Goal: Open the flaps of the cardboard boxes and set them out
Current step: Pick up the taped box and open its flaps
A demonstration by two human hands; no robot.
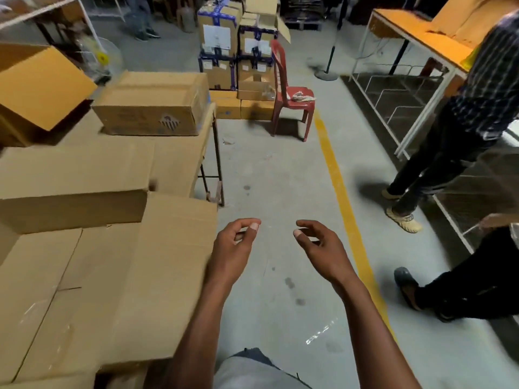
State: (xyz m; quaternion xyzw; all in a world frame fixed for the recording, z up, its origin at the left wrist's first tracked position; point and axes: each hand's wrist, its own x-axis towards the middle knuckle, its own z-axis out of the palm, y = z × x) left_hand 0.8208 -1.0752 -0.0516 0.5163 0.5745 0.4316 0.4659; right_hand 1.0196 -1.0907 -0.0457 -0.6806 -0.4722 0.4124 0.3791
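Observation:
Several plain cardboard boxes lie piled on a table at my left. The nearest box (118,282) has a wide flap spread toward me, and another box (73,189) lies on top of it. Behind them rests a printed closed box (151,105), and a tilted box (39,82) sits at the far left. My left hand (234,242) hovers over the floor just past the near flap's right edge, fingers loosely curled, holding nothing. My right hand (317,242) floats a little to its right, also loosely curled and empty.
Concrete floor (280,178) with a yellow line (339,192) runs ahead. A red plastic chair (292,94) stands before stacked taped boxes (236,43). Two people stand at right, by a white-framed table (415,37); one's shoe (404,219) is near the line.

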